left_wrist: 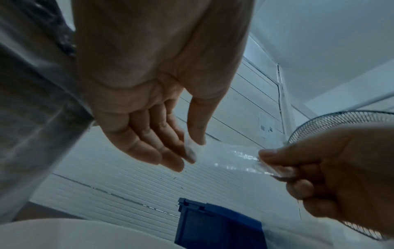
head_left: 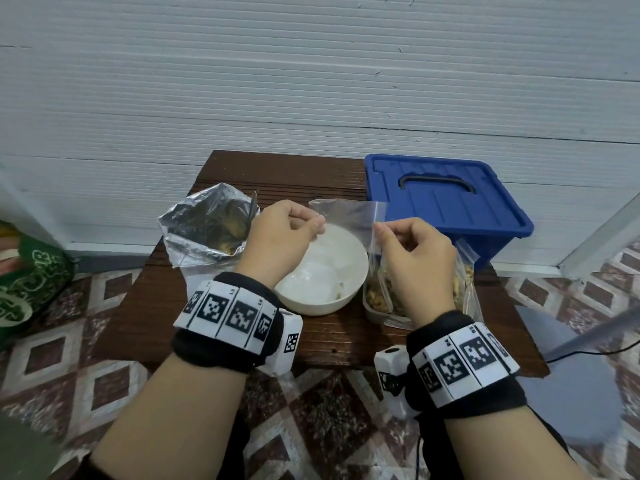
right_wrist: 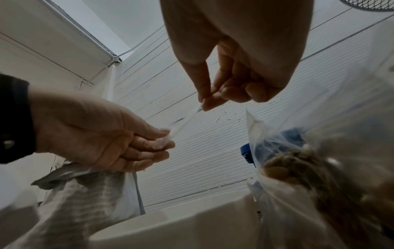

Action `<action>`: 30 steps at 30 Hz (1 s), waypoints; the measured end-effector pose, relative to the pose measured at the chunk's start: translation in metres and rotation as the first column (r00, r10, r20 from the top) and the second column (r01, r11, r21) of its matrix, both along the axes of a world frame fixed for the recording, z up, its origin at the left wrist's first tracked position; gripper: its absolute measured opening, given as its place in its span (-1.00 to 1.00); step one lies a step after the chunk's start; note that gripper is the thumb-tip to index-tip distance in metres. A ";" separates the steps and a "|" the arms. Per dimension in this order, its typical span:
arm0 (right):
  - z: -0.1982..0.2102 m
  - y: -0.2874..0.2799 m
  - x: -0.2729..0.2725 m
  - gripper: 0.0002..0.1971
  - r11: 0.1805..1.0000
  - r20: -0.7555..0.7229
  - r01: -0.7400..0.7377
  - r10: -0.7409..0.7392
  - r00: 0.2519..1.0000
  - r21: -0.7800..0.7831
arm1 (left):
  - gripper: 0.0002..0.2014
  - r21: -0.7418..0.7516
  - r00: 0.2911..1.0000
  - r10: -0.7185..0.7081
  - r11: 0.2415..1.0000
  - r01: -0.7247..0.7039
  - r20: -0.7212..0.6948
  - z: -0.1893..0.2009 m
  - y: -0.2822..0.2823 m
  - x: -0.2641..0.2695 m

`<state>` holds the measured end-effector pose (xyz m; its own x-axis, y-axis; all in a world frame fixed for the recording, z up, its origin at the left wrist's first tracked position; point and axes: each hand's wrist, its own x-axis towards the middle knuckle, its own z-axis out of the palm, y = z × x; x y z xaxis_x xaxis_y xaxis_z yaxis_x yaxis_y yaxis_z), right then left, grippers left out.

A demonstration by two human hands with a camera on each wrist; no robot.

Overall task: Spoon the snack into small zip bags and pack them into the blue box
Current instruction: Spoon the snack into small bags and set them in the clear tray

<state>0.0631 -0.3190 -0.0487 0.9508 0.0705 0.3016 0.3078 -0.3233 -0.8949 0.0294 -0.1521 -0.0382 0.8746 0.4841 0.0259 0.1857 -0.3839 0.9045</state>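
An empty clear zip bag (head_left: 349, 216) is stretched between both hands above the white bowl (head_left: 353, 271). My left hand (head_left: 287, 230) pinches its left end between thumb and fingers (left_wrist: 193, 148). My right hand (head_left: 412, 251) pinches its right end (right_wrist: 204, 101). The bag (left_wrist: 232, 158) hangs flat and looks empty. A foil snack bag (head_left: 207, 226) stands open at the left with a spoon handle (head_left: 254, 204) sticking out. The blue box (head_left: 443, 199) sits at the back right with its lid on. Filled zip bags (head_left: 381, 296) of snack lie under my right hand.
Everything sits on a small dark wooden table (head_left: 242, 327) against a white panelled wall. A green bag (head_left: 27, 282) is on the floor at the left. A fan (left_wrist: 332, 124) stands at the right, its grey base (head_left: 571, 375) beside the table.
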 end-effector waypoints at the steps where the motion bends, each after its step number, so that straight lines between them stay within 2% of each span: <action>1: 0.000 0.000 0.000 -0.91 1.000 0.003 0.010 -0.010 1.000 -0.014 | -0.73 0.025 1.000 0.002 1.000 -0.001 -0.014 0.001 -0.001 -0.001; 2: 0.000 0.000 0.001 -0.90 0.999 0.010 0.019 -0.019 1.000 -0.030 | -0.54 0.059 1.000 -0.023 0.998 0.024 -0.018 0.000 -0.002 -0.001; 4: 0.001 0.000 0.001 -0.88 0.998 0.031 0.030 -0.028 0.999 -0.063 | -0.10 0.239 0.992 -0.121 0.963 0.124 -0.026 0.000 -0.003 -0.003; 6: 0.002 0.000 0.001 -0.88 0.996 0.035 0.013 -0.010 0.999 -0.093 | 0.12 0.439 0.970 -0.242 0.867 0.234 -0.039 0.002 -0.006 -0.003; 8: 0.004 0.000 0.000 -0.90 0.992 0.021 -0.020 0.023 1.000 -0.126 | 0.09 0.552 0.938 -0.341 0.772 0.315 -0.058 0.001 -0.008 -0.004; 10: 0.004 -0.001 -0.001 -0.91 0.989 0.010 -0.050 0.052 0.999 -0.138 | -0.06 0.599 0.924 -0.379 0.728 0.334 -0.055 -0.002 -0.010 -0.003; 14: 0.004 0.000 -0.003 -0.92 0.990 -0.011 -0.072 0.071 0.997 -0.125 | -0.30 0.607 0.920 -0.387 0.747 0.270 0.067 -0.007 -0.012 -0.003; 19: 0.004 -0.002 -0.002 -0.90 0.994 -0.059 -0.079 0.075 0.995 -0.072 | -0.25 0.645 0.914 -0.399 0.716 0.266 0.067 -0.008 -0.012 -0.004; 23: 0.005 -0.003 -0.003 -0.85 0.994 -0.068 -0.098 0.095 0.993 -0.042 | -0.31 0.630 0.908 -0.403 0.735 0.249 0.112 -0.011 -0.013 -0.004; 26: 0.006 -0.004 -0.002 -0.75 0.995 -0.076 -0.096 0.095 0.993 -0.011 | -0.35 0.576 0.907 -0.397 0.778 0.252 0.140 -0.013 -0.012 -0.002; 30: 0.006 -0.005 -0.002 -0.81 0.995 -0.083 -0.088 0.091 0.992 0.043 | -0.53 0.491 0.902 -0.374 0.840 0.230 0.217 -0.014 -0.012 -0.001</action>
<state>0.0609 -0.3237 -0.0425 0.9634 0.1459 0.2247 0.2567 -0.2621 -0.9303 0.0288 -0.1639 -0.0524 0.8904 0.0694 0.4498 -0.2523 -0.7473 0.6147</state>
